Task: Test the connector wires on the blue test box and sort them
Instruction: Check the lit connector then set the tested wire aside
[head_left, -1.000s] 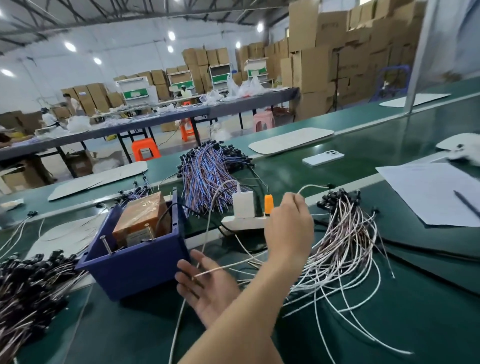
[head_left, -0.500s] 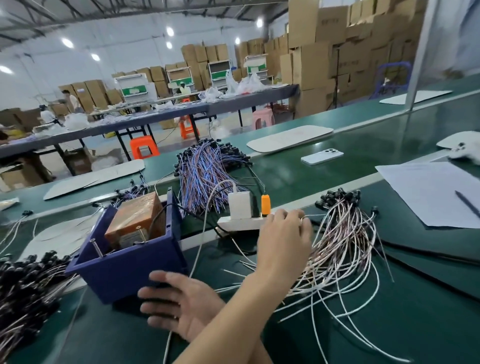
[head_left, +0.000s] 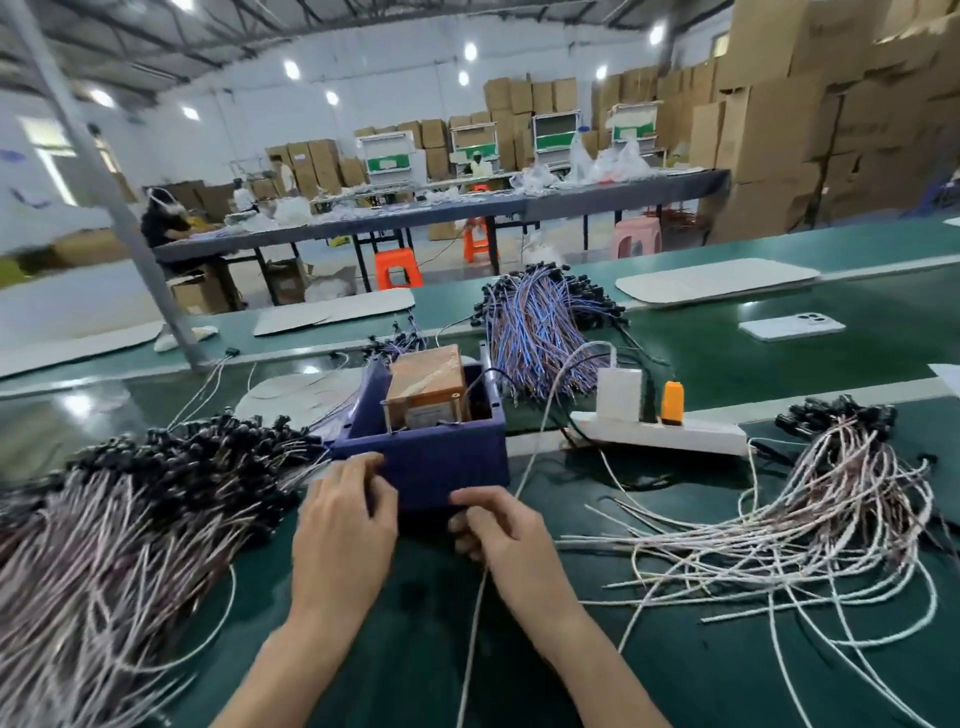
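At the near edge of the green bench (head_left: 675, 675), the blue test box (head_left: 447, 467) stands straight ahead with a brown taped block (head_left: 426, 389) sitting inside it. The left hand (head_left: 343, 530) lies against the box's front wall near its left corner, fingers bent with the tips on the wall; whether they pinch anything there cannot be told. The right hand (head_left: 504, 535) is just beside it at the foot of the same wall, fingers curled round a white wire (head_left: 475, 623) that trails down the bench toward the person. A thick heap of connector wires (head_left: 130, 509) with black ends crowds the left side and reaches the box's left corner, close to the left hand. A looser spread of white wires (head_left: 805, 519) fans out on the right, well clear of the right hand. Behind the box lies a bundle of blue and purple wires (head_left: 535, 332). To the right of the box a white power strip (head_left: 665, 434) carries a white adapter (head_left: 618, 395) and an orange plug (head_left: 671, 402). Farther back on the right lies a white phone (head_left: 792, 327), face down.
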